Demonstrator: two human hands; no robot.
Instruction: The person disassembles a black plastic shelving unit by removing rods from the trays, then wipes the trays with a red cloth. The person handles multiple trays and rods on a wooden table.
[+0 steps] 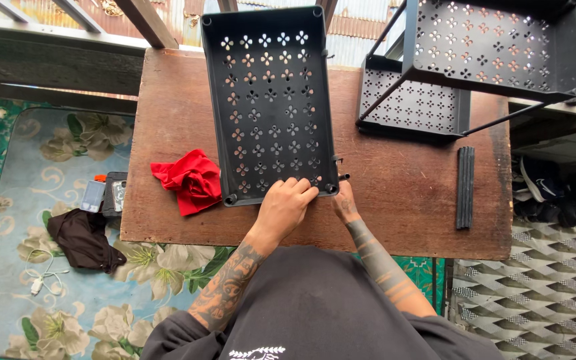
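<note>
While my left hand presses flat on the black perforated tray, mid wooden table, my right hand pinches its near corner; I judge slippage could tip it onto the red cloth just left of it.

Black plastic shelf tray: rectangular, raised rim, floor pierced with rows of flower-shaped cutouts, round sockets at corners. Lies on brown wooden table, long side running away from person, open side up, near end at table's front half. Short black peg sticks from near-right corner.
</note>
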